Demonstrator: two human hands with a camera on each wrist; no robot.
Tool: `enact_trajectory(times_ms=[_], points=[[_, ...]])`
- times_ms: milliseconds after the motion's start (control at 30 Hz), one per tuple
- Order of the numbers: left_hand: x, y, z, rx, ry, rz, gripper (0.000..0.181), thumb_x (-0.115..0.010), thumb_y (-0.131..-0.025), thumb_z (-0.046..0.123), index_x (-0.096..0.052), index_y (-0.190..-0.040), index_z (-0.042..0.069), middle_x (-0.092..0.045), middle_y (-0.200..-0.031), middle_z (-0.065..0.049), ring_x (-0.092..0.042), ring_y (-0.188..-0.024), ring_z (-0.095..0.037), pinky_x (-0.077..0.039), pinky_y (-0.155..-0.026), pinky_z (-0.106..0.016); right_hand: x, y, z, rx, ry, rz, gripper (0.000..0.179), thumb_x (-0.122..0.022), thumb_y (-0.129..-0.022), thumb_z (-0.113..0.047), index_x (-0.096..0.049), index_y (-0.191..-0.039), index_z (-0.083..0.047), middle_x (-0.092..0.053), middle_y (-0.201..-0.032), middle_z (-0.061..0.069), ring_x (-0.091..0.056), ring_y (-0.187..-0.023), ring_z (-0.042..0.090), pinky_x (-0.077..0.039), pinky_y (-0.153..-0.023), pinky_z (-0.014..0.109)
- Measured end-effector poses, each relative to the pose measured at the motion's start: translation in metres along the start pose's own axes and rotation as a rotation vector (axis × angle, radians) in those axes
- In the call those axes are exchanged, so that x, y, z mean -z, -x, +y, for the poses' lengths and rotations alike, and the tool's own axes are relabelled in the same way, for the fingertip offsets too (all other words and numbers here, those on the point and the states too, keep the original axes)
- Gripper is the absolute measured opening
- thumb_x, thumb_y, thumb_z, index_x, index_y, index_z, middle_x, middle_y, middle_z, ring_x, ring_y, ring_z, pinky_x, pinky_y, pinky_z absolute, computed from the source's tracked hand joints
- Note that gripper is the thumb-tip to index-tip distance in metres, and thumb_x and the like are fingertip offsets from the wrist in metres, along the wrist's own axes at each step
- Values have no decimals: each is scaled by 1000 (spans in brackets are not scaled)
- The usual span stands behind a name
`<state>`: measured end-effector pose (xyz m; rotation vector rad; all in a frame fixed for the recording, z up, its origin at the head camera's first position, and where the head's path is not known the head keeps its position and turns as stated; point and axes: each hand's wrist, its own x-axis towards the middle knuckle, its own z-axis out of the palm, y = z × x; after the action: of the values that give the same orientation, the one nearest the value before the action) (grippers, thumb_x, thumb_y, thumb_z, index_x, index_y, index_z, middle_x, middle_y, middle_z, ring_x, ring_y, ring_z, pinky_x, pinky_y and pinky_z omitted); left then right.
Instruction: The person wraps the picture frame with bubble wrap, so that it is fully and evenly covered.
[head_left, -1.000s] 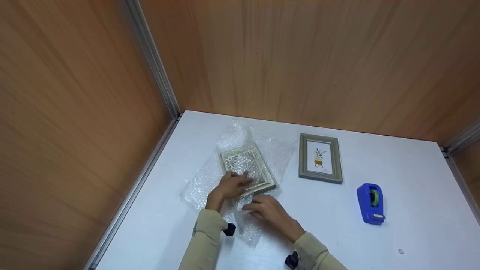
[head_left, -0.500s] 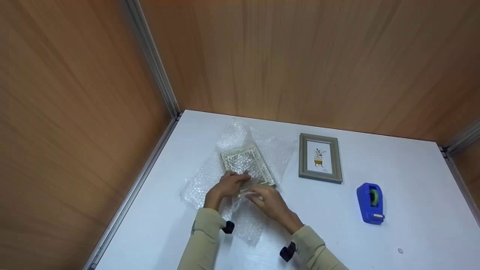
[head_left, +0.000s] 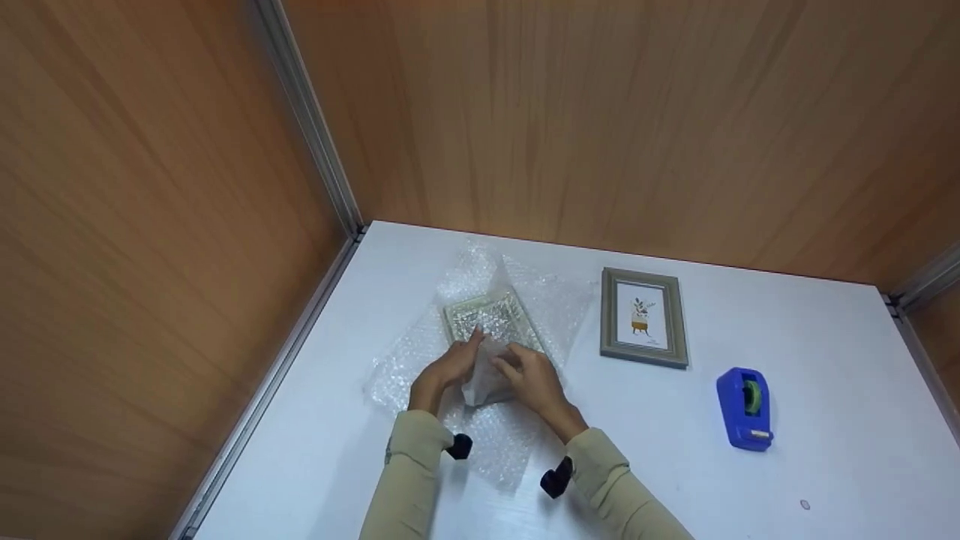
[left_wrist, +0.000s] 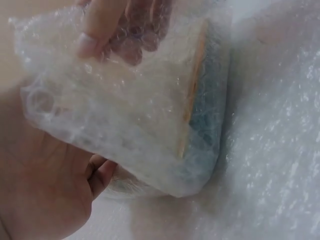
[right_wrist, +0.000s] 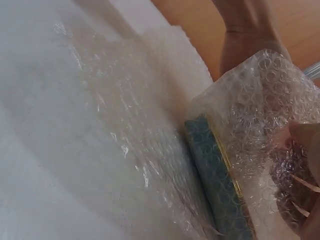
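Bubble wrap (head_left: 491, 450) lies spread around and over a picture frame (head_left: 469, 307), which shows through it. My right hand (head_left: 536, 379) pinches a raised flap above the frame's near end; in the left wrist view its thumb and fingertips appear through the film. My left hand (head_left: 450, 364) holds the wrap at the frame's left near side, with its thumb pointing up. In the left wrist view, the left hand (left_wrist: 45, 175) has curled fingers partly hidden beneath the flap. The frame's blue-green side (right_wrist: 217, 175) is visible through the wrap in the right wrist view.
A second picture frame (head_left: 643, 318), greyish with a plant print, lies flat to the right. Further right stands a blue tape dispenser (head_left: 745, 409) with a green roll. Wooden panels (head_left: 600, 135) border the white table (head_left: 825, 375) behind and on the left.
My right hand has moved up and inward, lifting the near flap of bubble wrap over the frame's near end. My left hand has shifted slightly, and its thumb now points upward.
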<state>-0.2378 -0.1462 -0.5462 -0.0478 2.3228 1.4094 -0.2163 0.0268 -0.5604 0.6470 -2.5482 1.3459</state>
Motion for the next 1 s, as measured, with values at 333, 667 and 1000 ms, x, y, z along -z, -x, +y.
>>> enact_trajectory(times_ms=[333,667,1000], points=[[3,-2,3,85,9,21,96,-1,-82,75,-53,-127,7,-60,-98,-14,-58,-91,-26,-43,-88,-37,-15,-12,8,3,142,77,18,-67,-83,-30,-64,-82,-12,-60,-80,-1,-56,-74,13,-48,-67,29],[3,-2,3,-27,-73,-25,63,-22,-94,59,-49,-134,18,-45,-139,-6,-38,-129,-30,-29,-106,-47,-23,-20,16,107,232,141,16,-72,-79,-22,-65,-81,-8,-57,-92,4,-52,-86,22,-44,-78,36],[6,-5,3,-13,-173,51,56,-26,-98,49,-50,-133,12,-47,-137,-10,-40,-128,-31,-31,-106,-45,-19,-23,19,37,201,93,21,-71,-81,-29,-65,-85,-10,-59,-88,0,-53,-84,19,-45,-76,34]])
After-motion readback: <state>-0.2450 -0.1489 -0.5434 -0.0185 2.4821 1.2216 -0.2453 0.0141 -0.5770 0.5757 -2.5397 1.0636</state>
